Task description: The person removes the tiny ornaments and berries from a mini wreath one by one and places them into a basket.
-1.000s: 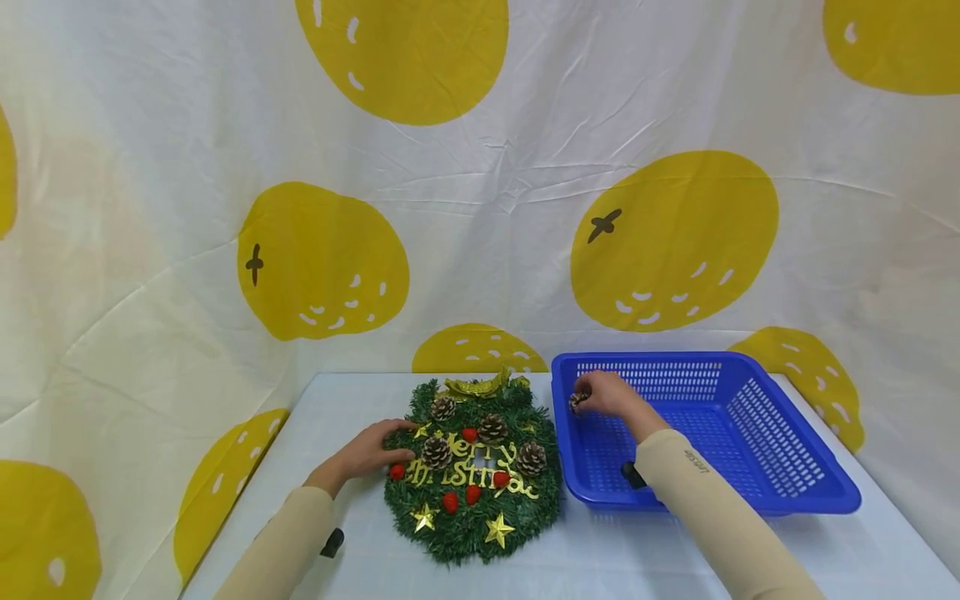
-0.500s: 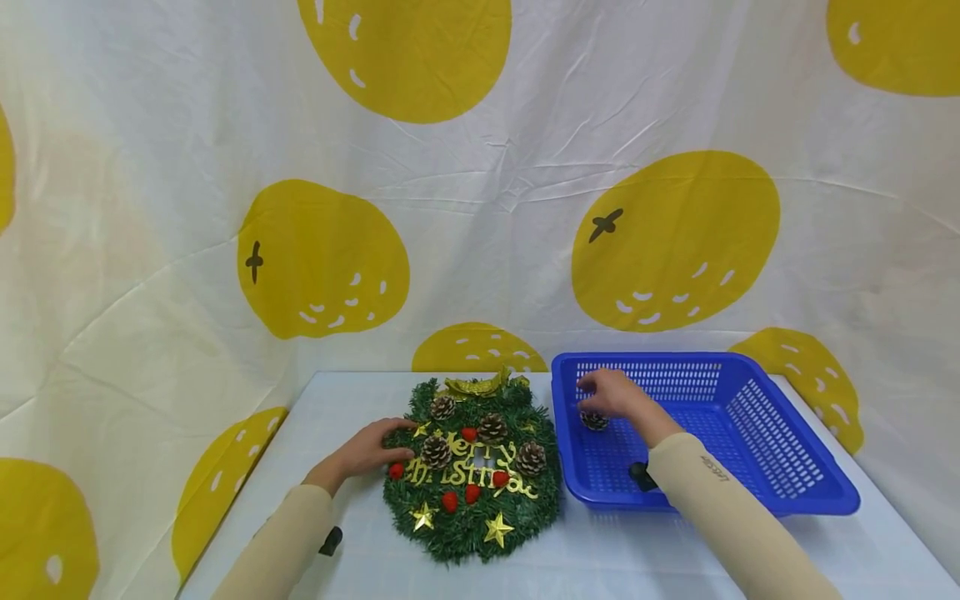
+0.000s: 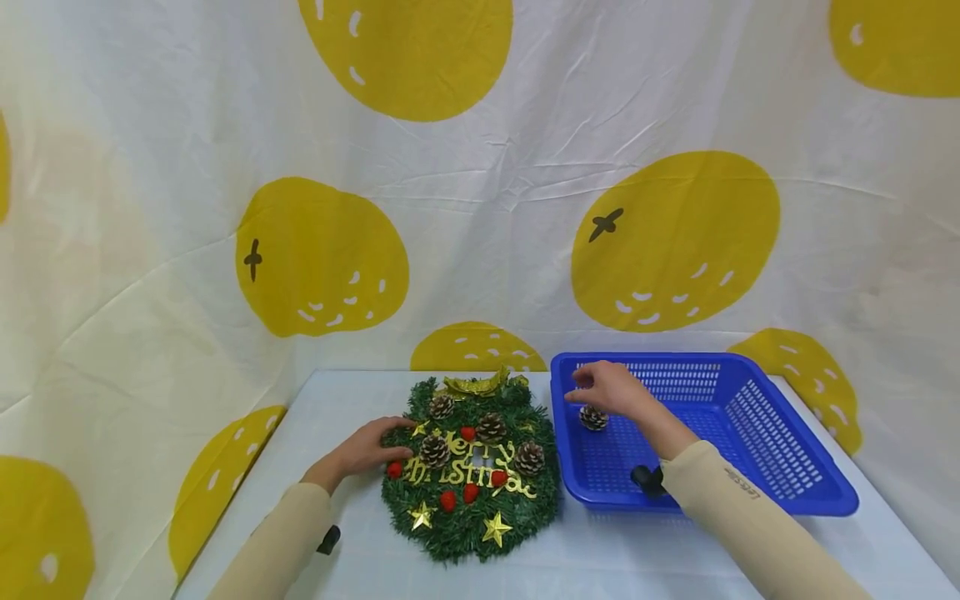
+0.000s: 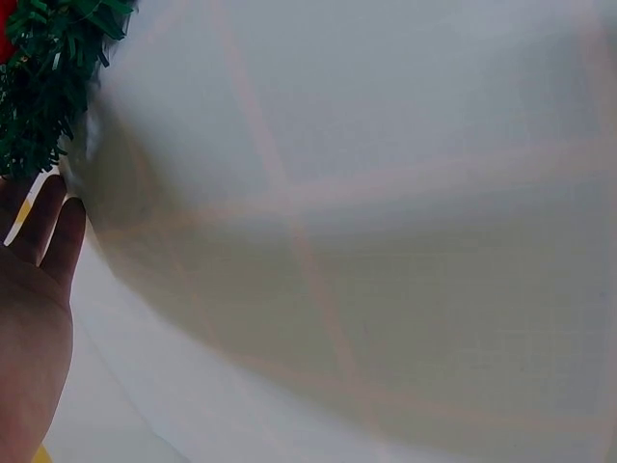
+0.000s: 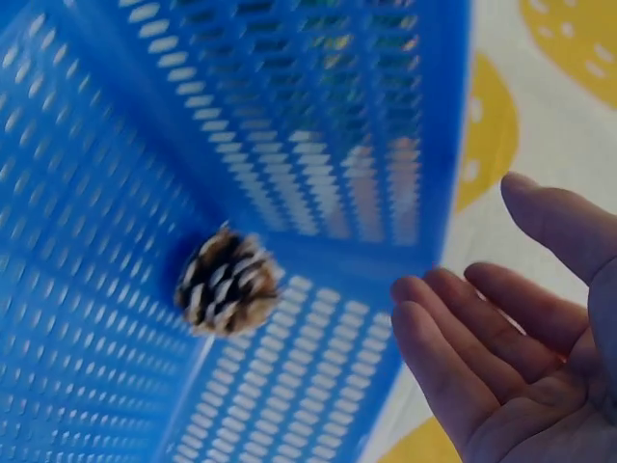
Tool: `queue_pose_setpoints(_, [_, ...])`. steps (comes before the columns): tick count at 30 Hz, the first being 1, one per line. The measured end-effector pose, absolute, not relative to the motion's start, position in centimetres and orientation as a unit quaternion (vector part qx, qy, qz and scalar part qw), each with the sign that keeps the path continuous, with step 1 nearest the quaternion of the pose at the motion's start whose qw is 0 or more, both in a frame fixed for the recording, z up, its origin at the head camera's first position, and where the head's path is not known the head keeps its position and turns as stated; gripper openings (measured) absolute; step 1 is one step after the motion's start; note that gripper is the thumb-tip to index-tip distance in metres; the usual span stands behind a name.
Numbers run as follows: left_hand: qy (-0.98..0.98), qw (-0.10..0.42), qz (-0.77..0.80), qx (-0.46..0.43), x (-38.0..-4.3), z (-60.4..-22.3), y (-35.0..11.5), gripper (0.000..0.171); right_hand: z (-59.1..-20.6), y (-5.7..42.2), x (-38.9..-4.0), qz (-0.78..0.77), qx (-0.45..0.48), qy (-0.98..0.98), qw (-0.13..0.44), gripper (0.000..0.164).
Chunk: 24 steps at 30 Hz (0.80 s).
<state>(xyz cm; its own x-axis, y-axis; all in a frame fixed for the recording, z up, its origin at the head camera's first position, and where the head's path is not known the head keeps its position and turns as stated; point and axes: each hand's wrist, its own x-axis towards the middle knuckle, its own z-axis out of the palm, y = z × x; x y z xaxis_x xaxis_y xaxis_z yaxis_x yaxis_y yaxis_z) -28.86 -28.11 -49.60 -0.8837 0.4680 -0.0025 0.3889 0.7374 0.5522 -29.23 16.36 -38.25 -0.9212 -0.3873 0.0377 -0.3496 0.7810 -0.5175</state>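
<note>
A green Christmas wreath lies on the table, decorated with pine cones, gold stars, red berries and gold "Merry Christmas" lettering. My left hand rests on its left edge; the left wrist view shows those fingers extended at the green tinsel. Over the left part of the blue basket, my right hand hovers with nothing in it, fingers and thumb apart. Below that hand a loose pine cone sits in the basket. The right wrist view shows this pine cone in a corner, apart from the fingers.
The white table carries the wreath and, to its right, the basket. A white curtain with yellow fruit prints hangs behind the table's back edge. A gold bow tops the wreath.
My right hand has let go of the pine cone, which now sits in the basket, and has risen slightly away from it. The left hand stays on the wreath.
</note>
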Motion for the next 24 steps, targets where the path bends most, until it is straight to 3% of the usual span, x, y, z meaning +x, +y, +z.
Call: queue_pose_setpoints(24, [0.923,0.072,0.291,0.24,-28.9,-49.4,-28.1,0.053,-39.1,10.9,-22.2,-0.353,-0.199,0.913,-0.033,0.038])
